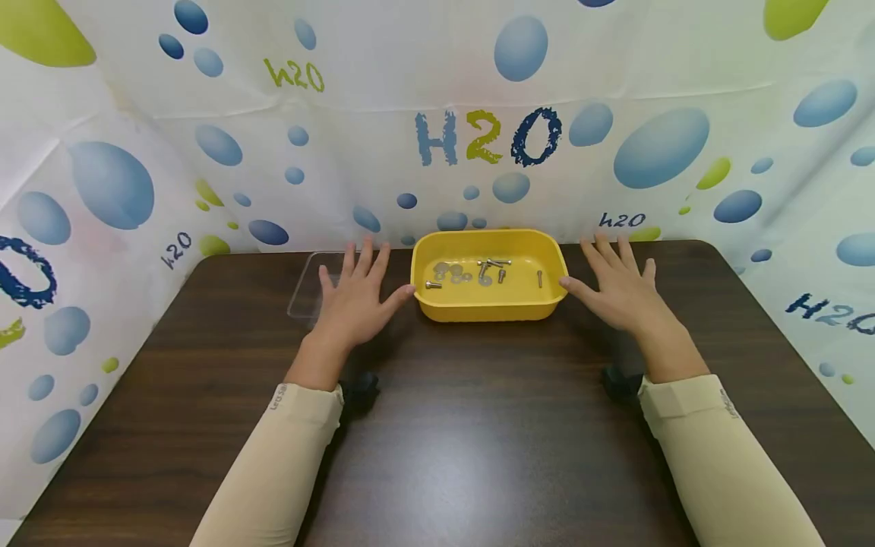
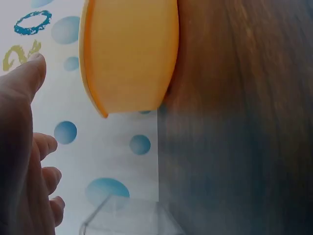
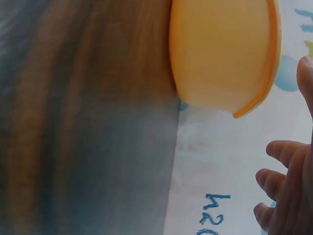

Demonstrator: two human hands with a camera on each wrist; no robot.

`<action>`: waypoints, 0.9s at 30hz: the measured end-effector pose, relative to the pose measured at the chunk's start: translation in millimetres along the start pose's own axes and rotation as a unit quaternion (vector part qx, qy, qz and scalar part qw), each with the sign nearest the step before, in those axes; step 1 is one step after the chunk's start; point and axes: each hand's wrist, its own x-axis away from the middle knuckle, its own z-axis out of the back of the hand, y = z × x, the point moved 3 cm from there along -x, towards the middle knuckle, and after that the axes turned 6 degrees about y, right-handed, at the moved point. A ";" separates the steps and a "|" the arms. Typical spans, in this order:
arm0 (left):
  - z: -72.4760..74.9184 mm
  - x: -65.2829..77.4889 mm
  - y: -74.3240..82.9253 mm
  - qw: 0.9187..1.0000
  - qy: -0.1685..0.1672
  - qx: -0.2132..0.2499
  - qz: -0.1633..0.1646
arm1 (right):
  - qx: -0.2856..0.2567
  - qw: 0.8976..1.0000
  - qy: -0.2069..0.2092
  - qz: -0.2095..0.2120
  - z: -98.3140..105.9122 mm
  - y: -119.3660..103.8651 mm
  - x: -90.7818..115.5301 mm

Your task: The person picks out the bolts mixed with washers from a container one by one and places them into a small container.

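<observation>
Nearest us, cream sleeves [image 1: 273, 456], folded at the cuffs, with black wrist mounts [image 1: 358, 391] just under both wrists. Between the forearms we have the dark table [image 1: 478, 380], streaked like wood grain, with a glossy patch of glare. Left hand [image 1: 354, 300] and right hand [image 1: 625, 296]: both released, fingers straight and spread, nothing held; thumbs point in toward the box, and the wrist views show a gap at each thumb, so we read no contact. The yellow box [image 1: 485, 312] sits on the table between the two hands: smooth, likely plastic, rounded corners, walls flaring up to a thin rim. Inside, we see shiny metal bolts [image 1: 502, 276], mostly in a loose cluster midway between the hands, one alone toward the left thumb, one alone toward the right. Flat round discs [image 1: 456, 270], probably washers, lie mostly on the left hand's side. On progress: bolts and discs are all loose, none joined or picked up that we can make out, so we'd judge no handling of them done here; whether work is about to start or is over, we can't tell. Beyond the left hand, partly hidden by it, lies a clear tray [image 1: 301, 292], thin-edged, likely plastic. Past both hands hangs creased white cloth [image 1: 383, 76] printed with blue and green blobs and lettering.
</observation>
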 end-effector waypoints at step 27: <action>-22.9 12.3 21.4 0.982 -0.024 0.176 -0.064 | -0.099 0.990 0.063 0.081 26.3 -97.6 -9.0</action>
